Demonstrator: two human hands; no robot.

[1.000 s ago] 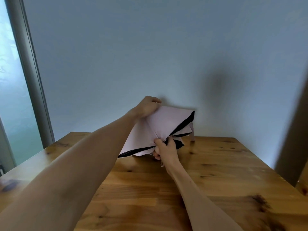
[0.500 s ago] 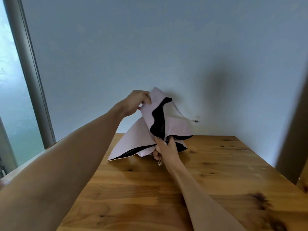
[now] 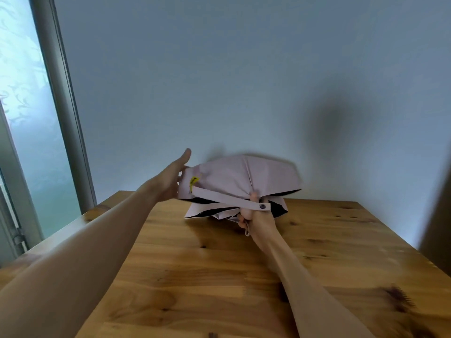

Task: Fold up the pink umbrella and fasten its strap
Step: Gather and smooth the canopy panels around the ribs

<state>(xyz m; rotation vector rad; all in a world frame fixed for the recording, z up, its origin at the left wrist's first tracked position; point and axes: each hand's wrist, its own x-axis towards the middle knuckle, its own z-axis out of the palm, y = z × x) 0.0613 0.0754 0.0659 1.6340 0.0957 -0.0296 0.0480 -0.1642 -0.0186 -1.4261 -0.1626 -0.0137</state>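
The pink umbrella [image 3: 241, 178], pale pink outside and black inside, is held above the far middle of the wooden table [image 3: 244, 276], its canopy loose and bunched. My right hand [image 3: 253, 217] grips it from below, near the handle, with a loop hanging under the fist. The strap [image 3: 227, 198] hangs free across the canopy, a dark snap at its right end and a yellow mark at its left end. My left hand [image 3: 172, 181] lies flat against the canopy's left edge, fingers stretched out; I cannot see whether it pinches the fabric.
A plain pale wall stands right behind the table. A frosted window with a grey frame [image 3: 66, 106] runs down the left side. A dark upright edge [image 3: 436, 203] rises at the far right.
The canopy has been turned and flattened, so the strap with its snap now shows on the near side. My left hand dropped from the raised fabric fold to the canopy's left edge.
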